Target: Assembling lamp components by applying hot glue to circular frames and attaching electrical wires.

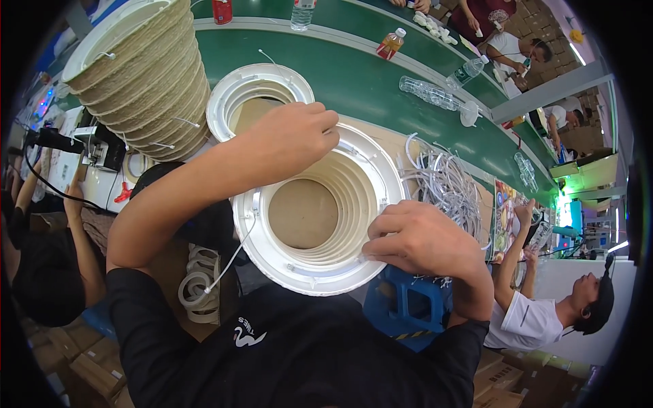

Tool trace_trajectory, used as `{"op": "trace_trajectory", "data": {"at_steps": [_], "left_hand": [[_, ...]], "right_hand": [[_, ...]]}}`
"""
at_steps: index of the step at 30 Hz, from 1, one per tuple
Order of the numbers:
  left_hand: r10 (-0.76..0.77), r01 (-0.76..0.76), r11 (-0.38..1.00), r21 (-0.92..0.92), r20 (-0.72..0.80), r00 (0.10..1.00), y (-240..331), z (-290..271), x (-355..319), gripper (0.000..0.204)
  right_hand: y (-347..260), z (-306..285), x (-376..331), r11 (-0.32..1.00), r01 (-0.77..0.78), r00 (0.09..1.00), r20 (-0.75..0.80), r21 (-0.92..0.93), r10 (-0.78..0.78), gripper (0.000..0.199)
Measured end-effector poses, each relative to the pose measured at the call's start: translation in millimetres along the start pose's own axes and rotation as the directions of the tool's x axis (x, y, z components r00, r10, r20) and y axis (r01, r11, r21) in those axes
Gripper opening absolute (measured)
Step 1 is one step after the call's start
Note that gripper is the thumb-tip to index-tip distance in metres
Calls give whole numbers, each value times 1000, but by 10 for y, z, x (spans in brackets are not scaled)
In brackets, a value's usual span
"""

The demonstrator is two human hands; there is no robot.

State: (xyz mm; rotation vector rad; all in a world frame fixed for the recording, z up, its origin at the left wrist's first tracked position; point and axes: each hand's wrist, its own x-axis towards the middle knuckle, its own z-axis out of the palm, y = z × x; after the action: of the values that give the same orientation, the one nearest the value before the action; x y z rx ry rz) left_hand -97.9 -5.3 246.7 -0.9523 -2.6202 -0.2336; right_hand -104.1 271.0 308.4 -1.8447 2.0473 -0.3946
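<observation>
In front of me stands a white ribbed, funnel-like lampshade (316,279), its wide ring mouth facing up. A clear strip (255,204) lies along the ring's channel, and a thin white lead with a plug (231,265) hangs off the near left rim. My left hand (296,139) is closed at the far rim, fingers curled down; whatever they grip is hidden. My right hand (422,238) is closed at the right rim, thumb and fingers pinched together against the ring. What sits in that pinch cannot be made out.
Touching it beyond is a smaller-looking ringed shade (221,102). A stack of tan ribbed shades (146,75) towers at far left. Clear tubing strips (445,187) lie heaped on the right. Bottles, including a clear one (428,92), dot the green table (354,88). Below right is a blue stool (401,306); people work around.
</observation>
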Motion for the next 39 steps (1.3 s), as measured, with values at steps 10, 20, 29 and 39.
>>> {"op": "trace_trajectory", "data": {"at_steps": [10,20,29,39], "left_hand": [[92,-91,996,17,0,996,83,-70,41,44],[-35,137,982,-132,585,810,-133,-792,-1,112],[17,117,981,-157,663,748,-199,-667,102,125],[71,153,940,-305,613,787,-252,-619,45,125]], "right_hand": [[11,-9,-103,1000,-16,1000,-27,-17,16,15],[52,229,-153,996,20,986,-164,87,-5,23],[104,269,-158,997,10,971,-240,83,10,22],[94,292,-185,996,15,971,-237,89,7,26]]}}
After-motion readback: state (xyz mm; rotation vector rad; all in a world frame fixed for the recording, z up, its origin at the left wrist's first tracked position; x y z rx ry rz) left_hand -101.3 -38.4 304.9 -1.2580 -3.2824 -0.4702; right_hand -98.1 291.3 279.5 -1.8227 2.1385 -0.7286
